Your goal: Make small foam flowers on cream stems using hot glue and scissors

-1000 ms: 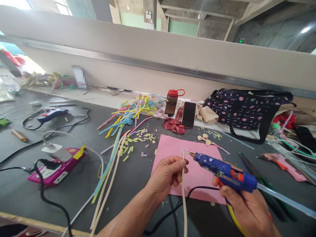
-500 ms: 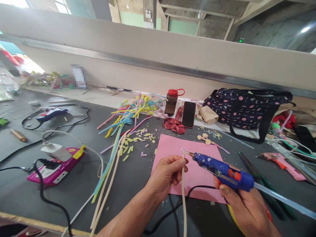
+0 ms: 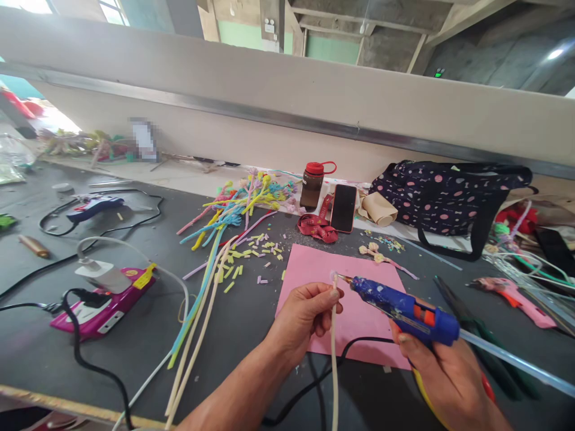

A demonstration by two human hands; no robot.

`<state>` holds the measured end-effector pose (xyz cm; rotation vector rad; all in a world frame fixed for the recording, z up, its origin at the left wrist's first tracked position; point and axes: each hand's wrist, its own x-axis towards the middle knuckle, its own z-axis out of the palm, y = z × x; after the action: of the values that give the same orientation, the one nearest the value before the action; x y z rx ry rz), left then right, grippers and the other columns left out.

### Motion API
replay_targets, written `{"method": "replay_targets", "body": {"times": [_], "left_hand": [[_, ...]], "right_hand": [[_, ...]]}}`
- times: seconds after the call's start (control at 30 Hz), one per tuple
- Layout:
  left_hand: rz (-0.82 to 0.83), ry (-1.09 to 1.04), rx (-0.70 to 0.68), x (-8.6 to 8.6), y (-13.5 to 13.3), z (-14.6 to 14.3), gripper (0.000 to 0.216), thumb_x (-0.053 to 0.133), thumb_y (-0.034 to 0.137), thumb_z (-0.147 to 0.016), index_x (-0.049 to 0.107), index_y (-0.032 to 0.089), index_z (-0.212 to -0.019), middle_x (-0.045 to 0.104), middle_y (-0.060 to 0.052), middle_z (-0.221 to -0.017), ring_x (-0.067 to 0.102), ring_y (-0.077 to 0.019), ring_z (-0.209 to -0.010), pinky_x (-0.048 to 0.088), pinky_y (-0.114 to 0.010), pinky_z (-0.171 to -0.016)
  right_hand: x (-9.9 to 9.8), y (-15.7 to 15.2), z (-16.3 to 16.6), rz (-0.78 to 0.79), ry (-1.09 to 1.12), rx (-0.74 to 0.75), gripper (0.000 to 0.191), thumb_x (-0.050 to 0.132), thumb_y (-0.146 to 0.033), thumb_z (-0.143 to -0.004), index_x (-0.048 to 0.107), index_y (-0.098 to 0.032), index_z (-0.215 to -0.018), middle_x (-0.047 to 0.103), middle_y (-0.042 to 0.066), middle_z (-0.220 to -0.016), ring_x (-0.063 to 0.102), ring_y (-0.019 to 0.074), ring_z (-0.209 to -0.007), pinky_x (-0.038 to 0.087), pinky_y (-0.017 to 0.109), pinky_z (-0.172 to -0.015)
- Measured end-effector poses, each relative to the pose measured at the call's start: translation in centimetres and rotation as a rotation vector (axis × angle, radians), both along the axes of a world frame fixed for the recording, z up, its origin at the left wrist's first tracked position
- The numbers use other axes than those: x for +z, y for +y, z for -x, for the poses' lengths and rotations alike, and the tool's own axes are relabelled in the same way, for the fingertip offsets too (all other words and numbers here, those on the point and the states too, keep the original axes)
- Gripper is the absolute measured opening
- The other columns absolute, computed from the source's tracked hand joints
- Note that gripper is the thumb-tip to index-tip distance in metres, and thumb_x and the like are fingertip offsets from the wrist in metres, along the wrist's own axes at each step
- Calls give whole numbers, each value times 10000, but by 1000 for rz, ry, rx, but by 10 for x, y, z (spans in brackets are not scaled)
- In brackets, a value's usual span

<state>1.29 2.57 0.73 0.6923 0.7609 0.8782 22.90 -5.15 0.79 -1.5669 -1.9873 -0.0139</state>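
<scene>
Both hands are closed on something. Nearest, the left hand (image 3: 303, 317) pinches a thin cream stem (image 3: 333, 341) between thumb and fingers. It holds the stem upright, with the fuzzy tip just above the thumb, and the lower part hangs down out of the picture. The right hand (image 3: 444, 374) grips a blue glue gun (image 3: 406, 311), whose brass nozzle almost touches the tip of the stem.

Under them lies a pink sheet (image 3: 309, 266) on the dark worktop (image 3: 135, 341). I think the danger is the hot nozzle so near to the left thumb: a small slip may burn the skin, or glue may drip on the sheet. The black cable (image 3: 359, 341) may also drag on the gun.

Farther away lie cut pieces (image 3: 251, 248), coloured stems (image 3: 233, 212), a bottle (image 3: 312, 185), a phone (image 3: 344, 208) and a dotted bag (image 3: 449, 191).
</scene>
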Motion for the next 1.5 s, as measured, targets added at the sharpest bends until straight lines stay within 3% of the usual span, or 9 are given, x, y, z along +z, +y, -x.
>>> {"method": "replay_targets", "body": {"times": [0.8, 1.27, 1.5], "left_hand": [[-32, 17, 32, 0, 1, 1, 211, 684, 325, -705, 647, 118, -713, 556, 18, -576, 370, -5, -358, 214, -158, -344], [-50, 56, 30, -1, 1, 0, 201, 691, 316, -695, 637, 122, -691, 589, 11, -589, 398, -11, -361, 234, -161, -350], [-43, 50, 40, -1, 2, 1, 223, 695, 340, -686, 656, 123, -715, 571, 17, -584, 360, -10, -365, 215, -166, -362]], "right_hand": [[3, -1, 1, 128, 52, 59, 264, 446, -393, -871, 621, -213, -954, 682, 63, -899, 648, 244, -822, 531, 328, -699], [5, 1, 3, 78, 57, 45, 263, 452, -393, -869, 637, -209, -906, 676, 63, -837, 647, 232, -751, 528, 303, -618], [2, 1, -2, 76, -2, 65, 295, 450, -400, -866, 634, -204, -989, 683, 71, -960, 652, 252, -863, 537, 344, -731]]}}
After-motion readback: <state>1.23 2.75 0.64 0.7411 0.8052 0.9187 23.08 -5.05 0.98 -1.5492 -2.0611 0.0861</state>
